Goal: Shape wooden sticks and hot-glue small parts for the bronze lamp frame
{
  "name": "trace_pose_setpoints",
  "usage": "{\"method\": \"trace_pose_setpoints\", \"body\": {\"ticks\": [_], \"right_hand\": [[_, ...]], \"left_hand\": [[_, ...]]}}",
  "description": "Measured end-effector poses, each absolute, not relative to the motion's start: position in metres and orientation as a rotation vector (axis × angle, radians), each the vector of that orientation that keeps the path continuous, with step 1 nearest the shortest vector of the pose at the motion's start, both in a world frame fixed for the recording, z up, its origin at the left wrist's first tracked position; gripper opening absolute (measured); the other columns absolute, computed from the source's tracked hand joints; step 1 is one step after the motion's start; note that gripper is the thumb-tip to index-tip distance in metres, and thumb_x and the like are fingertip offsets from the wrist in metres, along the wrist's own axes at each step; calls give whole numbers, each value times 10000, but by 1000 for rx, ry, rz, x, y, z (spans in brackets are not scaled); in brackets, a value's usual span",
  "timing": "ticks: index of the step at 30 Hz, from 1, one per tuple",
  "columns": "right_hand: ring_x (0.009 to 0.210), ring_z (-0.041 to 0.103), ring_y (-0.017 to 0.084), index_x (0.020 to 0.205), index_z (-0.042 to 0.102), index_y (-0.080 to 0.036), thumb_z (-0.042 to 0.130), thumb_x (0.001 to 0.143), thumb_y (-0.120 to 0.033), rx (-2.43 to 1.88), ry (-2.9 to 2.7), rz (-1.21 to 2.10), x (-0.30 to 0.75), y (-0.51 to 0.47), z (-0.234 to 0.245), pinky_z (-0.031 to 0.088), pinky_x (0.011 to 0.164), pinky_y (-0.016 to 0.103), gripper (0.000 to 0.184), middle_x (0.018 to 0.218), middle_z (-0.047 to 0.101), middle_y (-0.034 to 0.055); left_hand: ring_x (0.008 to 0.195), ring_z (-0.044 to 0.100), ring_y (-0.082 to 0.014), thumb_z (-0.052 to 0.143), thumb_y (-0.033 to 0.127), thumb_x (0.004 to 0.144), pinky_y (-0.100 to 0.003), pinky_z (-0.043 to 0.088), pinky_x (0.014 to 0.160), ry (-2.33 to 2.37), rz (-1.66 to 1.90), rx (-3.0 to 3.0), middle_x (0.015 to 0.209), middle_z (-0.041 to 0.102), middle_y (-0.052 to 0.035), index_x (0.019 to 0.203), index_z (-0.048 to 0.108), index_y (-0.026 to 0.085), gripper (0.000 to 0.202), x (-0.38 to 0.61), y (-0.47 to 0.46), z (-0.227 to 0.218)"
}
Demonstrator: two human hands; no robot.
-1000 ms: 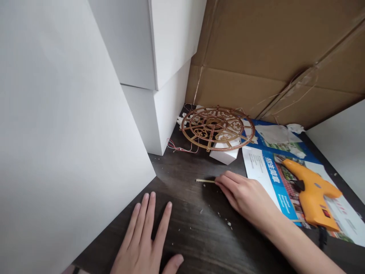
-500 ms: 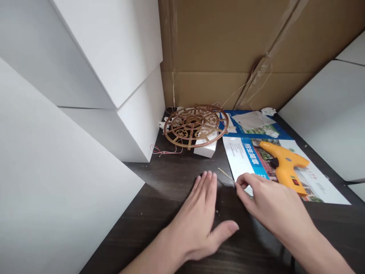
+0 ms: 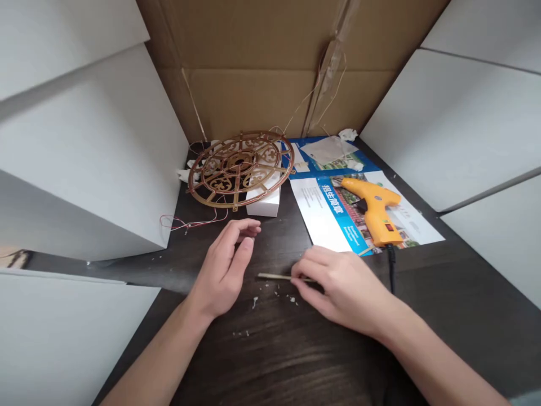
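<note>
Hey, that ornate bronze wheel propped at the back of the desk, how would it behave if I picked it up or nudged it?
The bronze wheel is openwork with thin spokes, so probably light and somewhat fragile. It leans tilted on a small white box, so a nudge might slide it off. Thin red wires trail near it and may drag or snag.

A thin, pale wooden stick (image 3: 276,276) lies nearly flat on the dark wood-grain worktop (image 3: 296,349), pointing left. Its right end is pinched in the fingers (image 3: 301,275) of the right hand (image 3: 338,287); its bare left end is free, just above small white crumbs (image 3: 274,296).
</note>
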State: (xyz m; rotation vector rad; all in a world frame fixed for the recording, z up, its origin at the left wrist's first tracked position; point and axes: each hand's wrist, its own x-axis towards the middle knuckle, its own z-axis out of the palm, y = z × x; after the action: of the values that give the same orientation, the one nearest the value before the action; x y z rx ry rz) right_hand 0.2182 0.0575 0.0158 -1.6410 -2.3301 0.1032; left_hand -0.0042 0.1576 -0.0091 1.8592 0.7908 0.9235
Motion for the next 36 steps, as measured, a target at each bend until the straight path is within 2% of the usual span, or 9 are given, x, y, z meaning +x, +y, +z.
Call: {"method": "trace_pose_setpoints", "body": {"ticks": [4, 7, 11, 17, 22, 25, 31, 33, 36], "right_hand": [[820, 558, 97, 937, 683, -186, 515, 1039, -264, -1658, -2232, 24, 224, 65, 12, 342, 703, 248, 212, 906, 625, -4], [804, 531, 103, 958, 690, -191, 501, 1050, -273, -1544, -2331, 94, 218, 65, 10, 324, 678, 260, 226, 893, 607, 1], [787, 501, 96, 979, 686, -206, 438, 1081, -280, -1408, -2427, 206, 212, 59, 11, 318, 667, 259, 279, 893, 595, -2], [800, 514, 80, 1004, 667, -213, 460, 1078, -261, -1353, -2450, 365, 216, 53, 13, 341, 686, 238, 225, 930, 608, -11], [828, 532, 78, 1042, 646, -206, 523, 1054, -271, -1455, -2334, 225, 224, 53, 13, 367, 740, 240, 139, 965, 621, -14], [825, 534, 87, 1038, 644, -210, 525, 1053, -304, -1544, -2320, 146, 229, 54, 10, 366, 734, 253, 152, 973, 617, -6], [770, 525, 67, 1066, 646, -221, 497, 1059, -231, -1353, -2442, 487, 220, 47, 13, 367, 676, 224, 149, 930, 606, -10], [799, 539, 64, 1056, 644, -216, 515, 1051, -227, -1331, -2396, 443, 222, 45, 17, 394, 710, 214, 130, 928, 616, -13], [893, 584, 56, 1055, 644, -230, 551, 1039, -291, -1537, -2250, 271, 234, 47, 21, 441, 803, 191, 113, 1005, 647, -23]], "left_hand": [[940, 657, -125, 413, 392, 1108, -278, 517, 858, 805, 864, 1824, 1001, 695, -14, 1097, 674, 212, 317, -12, 162, -6], [883, 650, -114, 422, 398, 1106, -268, 508, 816, 807, 830, 1817, 925, 687, -2, 1034, 684, 202, 335, -12, 164, -6], [870, 646, -110, 432, 399, 1103, -272, 502, 825, 804, 787, 1806, 911, 685, -1, 1002, 690, 193, 346, -11, 164, -6], [850, 646, -98, 443, 372, 1101, -261, 500, 798, 808, 786, 1804, 895, 679, 7, 984, 690, 191, 327, -11, 164, -5], [838, 651, -94, 459, 340, 1092, -250, 502, 790, 813, 773, 1812, 894, 682, 4, 963, 686, 174, 309, -9, 165, -4], [810, 630, -93, 456, 332, 1090, -248, 484, 776, 821, 770, 1855, 854, 668, 8, 958, 691, 173, 313, -7, 166, -2], [706, 556, -89, 459, 266, 1075, -255, 437, 712, 813, 761, 1935, 740, 606, 21, 788, 635, 164, 352, -5, 167, 1], [659, 526, -93, 454, 272, 1074, -270, 410, 662, 809, 758, 1940, 692, 567, 24, 734, 595, 165, 383, -5, 167, 1], [629, 498, -110, 447, 305, 1073, -300, 377, 626, 832, 751, 1948, 663, 544, 12, 676, 545, 171, 430, -4, 167, 1]]}}
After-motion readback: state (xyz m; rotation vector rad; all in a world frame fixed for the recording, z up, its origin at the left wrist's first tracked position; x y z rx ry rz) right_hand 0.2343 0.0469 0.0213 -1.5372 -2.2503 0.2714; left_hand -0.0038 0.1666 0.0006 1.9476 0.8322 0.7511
